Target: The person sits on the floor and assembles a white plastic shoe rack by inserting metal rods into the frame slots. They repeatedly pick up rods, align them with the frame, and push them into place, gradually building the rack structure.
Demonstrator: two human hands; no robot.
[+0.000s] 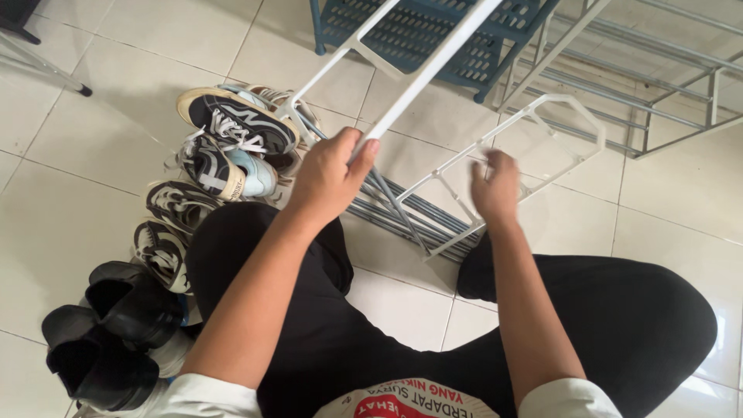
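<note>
My left hand (329, 174) is closed round a white plastic rack side frame (422, 73), gripping its bar near the lower end; frame slants up & away from me. My right hand (495, 186) is on a second white side frame (542, 139) standing on the tiled floor (101, 224); it's blurred, fingers prob. curled on the edge, can't tell how tight. Grey metal rods (406, 213) lie betw. my knees. Sneakers (232, 128) & black shoes (116, 325) piled to my left. Blue rack (433, 39) just beyond.

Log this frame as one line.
left hand: grips white plastic rack side frame | right hand: on second white frame | grey metal rods between | sneakers left
</note>
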